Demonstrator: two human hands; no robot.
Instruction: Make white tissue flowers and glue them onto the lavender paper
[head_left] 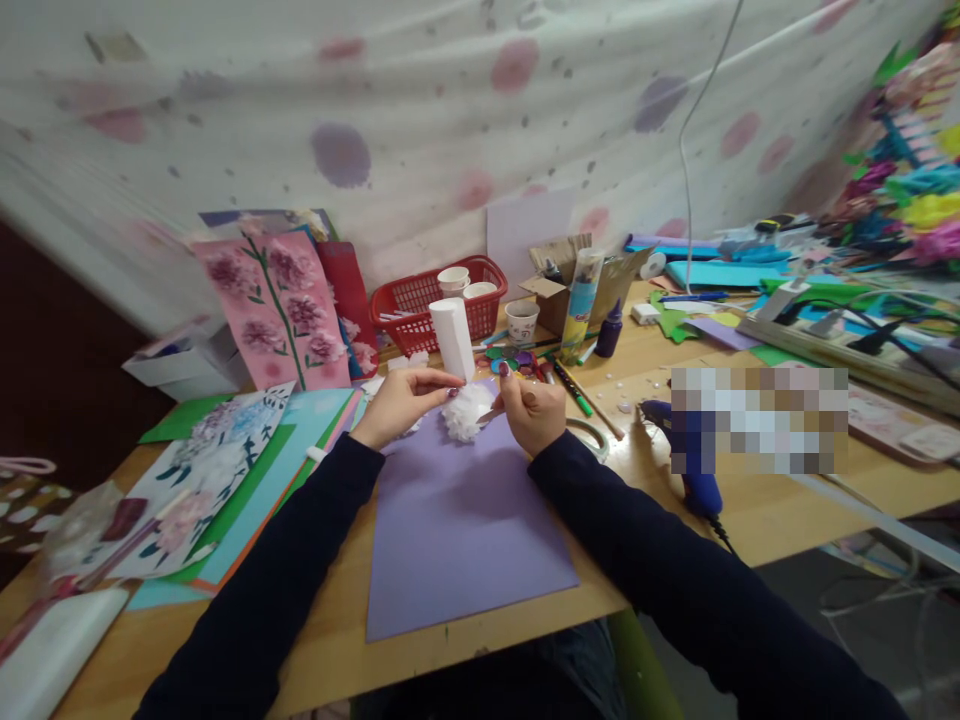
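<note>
On a purple sheet of card [465,530] sits a ruffled white paper flower [465,414]. My left hand [409,402] reaches in from the left, its fingertips and thumb pinched together at the flower's upper left edge. My right hand [534,408] is closed at the flower's right side, the thumb pointing up. A thin greyish piece juts from its curled fingers toward the petals, too small to identify. Just behind the flower stands a white paper roll [452,340], upright. Scraps of white paper lie near my left hand.
Behind are a red plastic basket [405,325] with paper cups, a purple bottle [610,332] and markers [574,390]. A blue glue gun [697,470] lies to the right, near a power strip [840,335]. Flower artwork [202,470] covers the left side.
</note>
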